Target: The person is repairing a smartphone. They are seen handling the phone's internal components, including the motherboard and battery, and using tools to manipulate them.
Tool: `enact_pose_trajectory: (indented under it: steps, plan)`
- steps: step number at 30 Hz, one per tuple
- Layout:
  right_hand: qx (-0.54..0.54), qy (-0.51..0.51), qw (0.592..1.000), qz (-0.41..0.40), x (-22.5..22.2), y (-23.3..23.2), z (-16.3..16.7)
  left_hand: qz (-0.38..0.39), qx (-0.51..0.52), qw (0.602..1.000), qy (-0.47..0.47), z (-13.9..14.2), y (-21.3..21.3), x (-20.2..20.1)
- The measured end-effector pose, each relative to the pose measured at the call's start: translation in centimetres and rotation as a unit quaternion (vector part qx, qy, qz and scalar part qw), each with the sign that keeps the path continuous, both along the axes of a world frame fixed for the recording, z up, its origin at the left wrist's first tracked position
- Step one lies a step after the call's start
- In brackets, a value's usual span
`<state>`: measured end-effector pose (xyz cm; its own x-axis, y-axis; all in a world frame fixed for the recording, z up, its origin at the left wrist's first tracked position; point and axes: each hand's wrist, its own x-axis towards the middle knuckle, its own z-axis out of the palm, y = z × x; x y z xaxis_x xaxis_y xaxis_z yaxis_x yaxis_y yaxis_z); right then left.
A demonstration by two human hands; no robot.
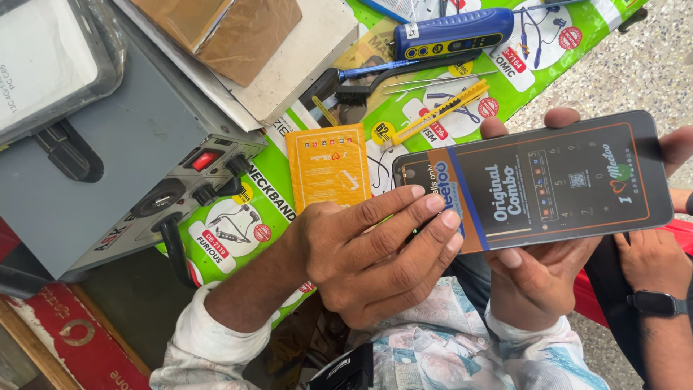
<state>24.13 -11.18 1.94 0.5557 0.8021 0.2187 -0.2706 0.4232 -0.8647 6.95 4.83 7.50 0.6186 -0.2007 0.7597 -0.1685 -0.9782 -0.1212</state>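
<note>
I hold a dark phone (563,180) flat in front of me; a printed film with orange and blue bands covers its face. My right hand (538,278) cups it from below, and its fingertips show over the far edge. My left hand (368,253) lies over the phone's left end with several fingers pressed on the film. Its thumb is hidden.
Another person's hand with a black wristwatch (653,263) rests at the right edge. On the green printed mat (274,206) lie an orange packet (328,166), a yellow utility knife (440,112), a black brush (361,90) and a blue tool (451,32). A grey power supply (108,166) stands at left.
</note>
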Motion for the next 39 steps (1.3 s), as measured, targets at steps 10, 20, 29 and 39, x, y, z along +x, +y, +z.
enact_pose_trajectory:
  steps: [10, 20, 29, 39]
  plan:
    - [-0.002, 0.007, 1.0, -0.012, -0.2, 0.2, 0.2, -0.002, 0.008, 1.0, -0.015, -0.2, 0.0, 0.1]
    - [-0.004, 0.017, 1.0, -0.02, -0.7, 0.3, 0.6, -0.001, 0.008, 1.0, -0.014, -0.2, 0.1, 0.0]
    - [-0.007, 0.034, 0.999, -0.027, -1.1, 0.3, 1.0, -0.012, 0.003, 1.0, -0.022, -0.1, 0.0, 0.1]
    - [-0.022, 0.052, 0.998, -0.035, -1.8, 0.5, 1.6, -0.011, 0.001, 1.0, -0.026, -0.3, -0.2, 0.0]
